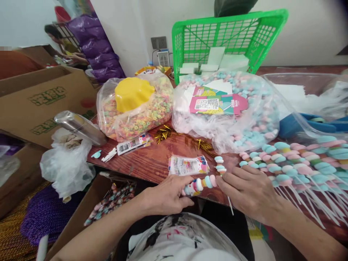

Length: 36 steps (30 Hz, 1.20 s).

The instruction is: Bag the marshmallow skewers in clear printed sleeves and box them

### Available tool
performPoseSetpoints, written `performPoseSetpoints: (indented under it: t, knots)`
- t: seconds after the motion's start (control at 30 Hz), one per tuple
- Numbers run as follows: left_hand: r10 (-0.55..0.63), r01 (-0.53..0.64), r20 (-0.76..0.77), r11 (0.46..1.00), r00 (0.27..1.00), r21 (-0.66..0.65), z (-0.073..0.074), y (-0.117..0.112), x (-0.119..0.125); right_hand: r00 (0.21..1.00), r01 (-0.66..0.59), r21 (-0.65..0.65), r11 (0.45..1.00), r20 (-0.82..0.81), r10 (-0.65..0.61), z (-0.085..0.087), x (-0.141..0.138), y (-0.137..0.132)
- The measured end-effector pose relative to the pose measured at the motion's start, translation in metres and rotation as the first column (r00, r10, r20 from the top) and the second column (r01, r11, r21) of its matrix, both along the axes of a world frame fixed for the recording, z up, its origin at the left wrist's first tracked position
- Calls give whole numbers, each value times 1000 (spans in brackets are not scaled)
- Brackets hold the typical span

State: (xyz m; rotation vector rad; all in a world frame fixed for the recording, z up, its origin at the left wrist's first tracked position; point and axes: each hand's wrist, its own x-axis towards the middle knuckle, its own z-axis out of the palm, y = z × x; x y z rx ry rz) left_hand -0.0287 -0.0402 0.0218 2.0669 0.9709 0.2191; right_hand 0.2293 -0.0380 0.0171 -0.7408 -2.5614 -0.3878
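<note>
Left hand (pixel 165 197) fingers pinched on glossy printed sleeve (pixel 191 189), right hand (pixel 250 192) fingers closed, seemingly on pastel marshmallow skewer (pixel 207 181), heap of puffy skewers (pixel 299 165) at three o'clock.

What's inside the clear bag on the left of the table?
The clear bag holds colourful ring-shaped sweets with a yellow plastic piece on top. Whatever lies beneath the yellow piece and deeper in the heap is covered.

Left hand (pixel 165 195) and right hand (pixel 250 190) pinch marshmallow skewer (pixel 202 183) at table (pixel 152 163) edge; finished skewers (pixel 296 170) piled beside right hand.
</note>
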Motion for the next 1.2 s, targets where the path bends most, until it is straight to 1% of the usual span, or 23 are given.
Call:
performPoseSetpoints:
  t: [0.07,0.1,0.17,0.2,0.27,0.3,0.37,0.43,0.47,0.53,0.57,0.6,0.67,0.77,0.83,0.9,1.03,1.1,1.2]
  knots:
    - [34,-34,4,999,999,-3,-3,0,1,999,-7,-36,999,-40,5,0,-3,-2]
    - [51,-51,5,999,999,-2,-5,1,1,998,-9,-77,997,-68,3,0,-4,-3]
    - [69,-69,25,997,997,27,-10,2,1,990,8,-201,979,-139,-36,-1,-5,-4]
    - [62,-65,43,996,997,59,-12,2,0,981,23,-277,961,-178,-75,-3,-5,-4]
    - [39,-51,73,984,997,173,-16,3,-1,956,43,-414,909,-246,-158,-8,-5,-5]
    - [32,-49,73,969,997,243,-18,3,-2,946,47,-462,886,-264,-188,-11,-5,-5]
    - [35,-48,41,924,999,378,-22,2,-4,941,60,-504,862,-261,-218,-16,-5,-7]
    - [56,-44,-12,881,998,470,-25,1,-5,944,90,-484,870,-238,-229,-20,-7,-9]
    - [65,-35,-44,870,997,491,-27,1,-5,945,103,-468,878,-228,-233,-20,-7,-10]
    - [85,-20,-108,866,991,499,-31,1,-5,945,117,-423,899,-230,-231,-20,-9,-11]
    - [93,-17,-134,874,987,486,-32,2,-4,945,118,-394,911,-236,-224,-19,-11,-11]
    - [98,-20,-145,888,985,460,-33,3,-4,946,120,-361,925,-239,-216,-18,-11,-11]
    - [93,-45,-109,924,990,379,-32,5,-3,953,136,-269,954,-227,-200,-17,-12,-10]
    - [69,-74,34,974,997,212,-28,7,-3,975,138,-127,982,-157,-157,-17,-9,-8]
    - [81,-97,103,982,991,165,-26,7,-5,988,98,-74,992,-114,-106,-19,-6,-8]
    - [92,-118,132,971,987,207,-28,5,-6,995,64,-54,996,-78,-68,-21,-3,-7]
    - [71,-118,132,909,989,399,-35,2,-6,998,54,-36,998,-36,-55,-23,-3,-9]
    - [73,-110,97,880,993,461,-35,0,-4,996,55,-48,997,-72,-58,-22,-7,-11]
    - [77,-73,14,852,997,518,-32,-1,-3,978,86,-101,991,-183,-103,-20,-11,-13]
